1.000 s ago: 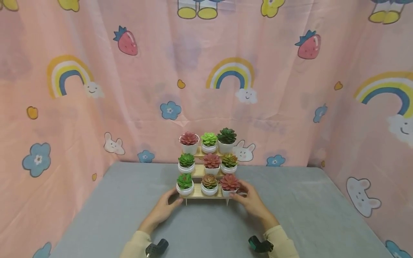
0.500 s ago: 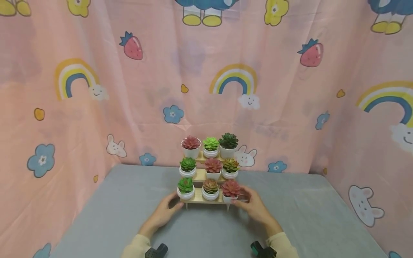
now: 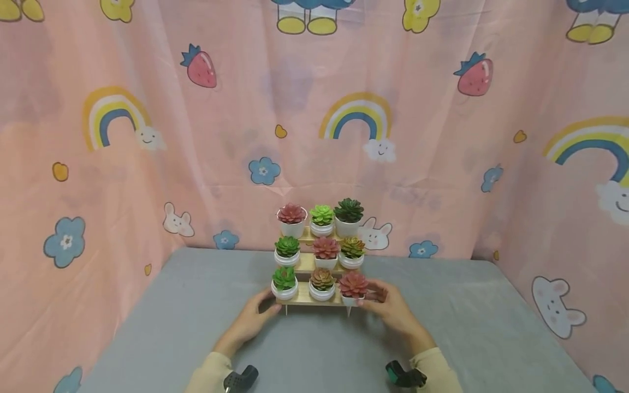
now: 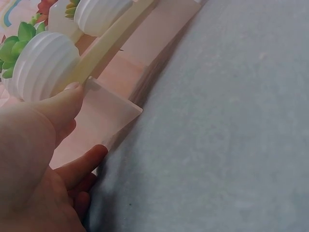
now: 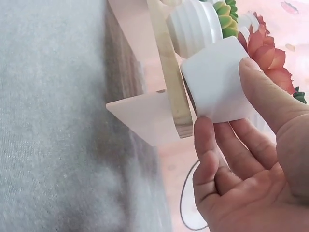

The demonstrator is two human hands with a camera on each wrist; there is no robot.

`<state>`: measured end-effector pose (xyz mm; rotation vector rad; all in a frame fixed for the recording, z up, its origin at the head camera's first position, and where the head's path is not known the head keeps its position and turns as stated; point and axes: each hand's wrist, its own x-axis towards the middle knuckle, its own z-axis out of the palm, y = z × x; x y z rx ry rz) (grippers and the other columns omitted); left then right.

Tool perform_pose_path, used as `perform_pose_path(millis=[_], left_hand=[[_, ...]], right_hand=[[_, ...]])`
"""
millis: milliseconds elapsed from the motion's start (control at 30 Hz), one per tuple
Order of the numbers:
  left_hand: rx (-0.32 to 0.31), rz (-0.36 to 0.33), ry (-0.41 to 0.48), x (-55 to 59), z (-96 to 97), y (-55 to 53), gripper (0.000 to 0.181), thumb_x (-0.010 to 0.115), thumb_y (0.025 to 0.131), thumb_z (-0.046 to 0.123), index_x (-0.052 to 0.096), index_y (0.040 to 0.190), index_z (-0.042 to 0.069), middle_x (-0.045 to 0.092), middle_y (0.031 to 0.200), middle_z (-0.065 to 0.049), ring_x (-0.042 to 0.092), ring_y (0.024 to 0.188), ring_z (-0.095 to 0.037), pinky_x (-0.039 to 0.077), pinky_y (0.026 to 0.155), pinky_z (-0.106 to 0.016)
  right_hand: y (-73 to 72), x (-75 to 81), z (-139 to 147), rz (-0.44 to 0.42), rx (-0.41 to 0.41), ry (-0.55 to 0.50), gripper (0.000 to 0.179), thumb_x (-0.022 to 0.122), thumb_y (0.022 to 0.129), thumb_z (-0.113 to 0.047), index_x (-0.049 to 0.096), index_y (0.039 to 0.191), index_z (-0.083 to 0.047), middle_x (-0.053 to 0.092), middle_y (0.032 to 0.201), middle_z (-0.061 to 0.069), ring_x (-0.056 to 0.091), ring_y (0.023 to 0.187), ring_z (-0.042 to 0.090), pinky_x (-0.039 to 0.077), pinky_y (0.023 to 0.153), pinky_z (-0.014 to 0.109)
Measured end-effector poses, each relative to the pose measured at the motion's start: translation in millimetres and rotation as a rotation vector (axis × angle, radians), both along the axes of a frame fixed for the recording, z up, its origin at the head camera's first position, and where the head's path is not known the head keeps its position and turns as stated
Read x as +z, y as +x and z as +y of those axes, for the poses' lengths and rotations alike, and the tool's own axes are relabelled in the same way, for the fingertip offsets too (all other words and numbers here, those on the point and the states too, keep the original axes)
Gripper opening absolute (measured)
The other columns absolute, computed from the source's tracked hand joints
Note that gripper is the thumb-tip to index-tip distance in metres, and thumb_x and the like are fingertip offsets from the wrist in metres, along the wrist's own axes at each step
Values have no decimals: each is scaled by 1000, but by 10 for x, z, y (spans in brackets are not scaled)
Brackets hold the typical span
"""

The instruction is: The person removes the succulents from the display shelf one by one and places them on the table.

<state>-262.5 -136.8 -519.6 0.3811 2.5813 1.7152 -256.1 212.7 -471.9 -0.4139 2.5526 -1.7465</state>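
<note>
A three-tier stand with pale wooden shelves (image 3: 306,295) and white legs (image 4: 108,104) carries several small potted succulents. My right hand (image 3: 393,310) pinches the white square pot (image 5: 217,82) of the red succulent (image 3: 353,284) at the bottom shelf's right end. In the right wrist view this pot is tilted relative to the shelf, its base at the shelf's edge. My left hand (image 3: 251,316) holds the stand's lower left end, thumb (image 4: 67,99) at the shelf corner beside the green succulent's pot (image 4: 41,67) and fingers low by the leg.
The stand rests on a grey cloth-covered table (image 3: 467,316), near its back edge. A pink patterned curtain (image 3: 221,136) hangs behind and at both sides. More succulents, such as a dark green one (image 3: 349,210), fill the upper shelves.
The head view has shifted slightly. My right hand and the red succulent's pot have moved a little right and toward me relative to the shelf. My left hand stays at the stand.
</note>
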Motion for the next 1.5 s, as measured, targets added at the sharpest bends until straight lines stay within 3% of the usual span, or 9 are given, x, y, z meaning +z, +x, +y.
perform_pose_path(millis=[167, 433, 800, 933, 1100, 1200, 1400, 1500], left_hand=[[0, 16, 17, -35, -8, -18, 58, 66, 98, 19, 47, 147, -3, 56, 145, -22, 42, 144, -44, 24, 123, -63], [-6, 6, 18, -44, -20, -18, 58, 66, 98, 19, 46, 149, 0, 56, 146, -20, 43, 144, -42, 26, 122, -62], [-16, -4, 48, -26, -10, -52, 58, 67, 98, 21, 47, 149, 1, 54, 149, -18, 41, 146, -40, 25, 123, -61], [-3, -15, 40, -30, -8, -59, 58, 67, 97, 19, 47, 149, 1, 53, 150, -19, 40, 146, -41, 24, 123, -61], [-30, 1, 21, -18, 3, -84, 60, 66, 98, 25, 46, 150, 2, 52, 151, -20, 39, 147, -43, 24, 123, -63], [-31, -9, 17, -36, 3, -89, 61, 66, 98, 27, 45, 150, 2, 51, 152, -19, 38, 147, -42, 23, 123, -63], [-24, -26, 7, -61, -25, -58, 62, 65, 99, 28, 44, 151, 2, 50, 152, -20, 38, 147, -43, 22, 123, -64], [-31, -33, 6, -61, -28, -49, 64, 65, 99, 31, 43, 152, 3, 48, 154, -19, 37, 148, -43, 21, 123, -64]], right_hand=[[-4, 40, 31, -12, 14, -29, 53, 74, 90, -9, 53, 135, 10, 60, 133, 32, 69, 111, 27, 57, 85, 21], [35, 136, 111, -67, 0, -48, 53, 73, 92, -9, 50, 136, 8, 60, 133, 29, 66, 105, 11, 58, 85, 22], [45, 323, 187, -53, -32, -32, 60, 68, 98, -15, 41, 147, 5, 53, 145, 29, 61, 126, 34, 57, 96, 27], [9, 335, 231, -28, -38, -13, 60, 68, 98, -16, 41, 147, 4, 54, 143, 28, 64, 122, 26, 56, 94, 24], [-57, 281, 333, 9, -67, -29, 58, 67, 98, -14, 41, 147, 3, 54, 143, 29, 63, 109, -1, 54, 91, 17], [-78, 244, 396, 12, -71, -39, 60, 66, 98, -14, 38, 149, 4, 51, 145, 31, 60, 105, -10, 53, 90, 15], [-81, 210, 492, -7, -125, -30, 62, 65, 100, -18, 37, 150, 2, 47, 149, 29, 57, 106, -12, 52, 88, 12], [-93, 190, 520, -18, -154, -15, 61, 66, 99, -19, 38, 150, 0, 47, 150, 27, 58, 112, -6, 52, 89, 12]])
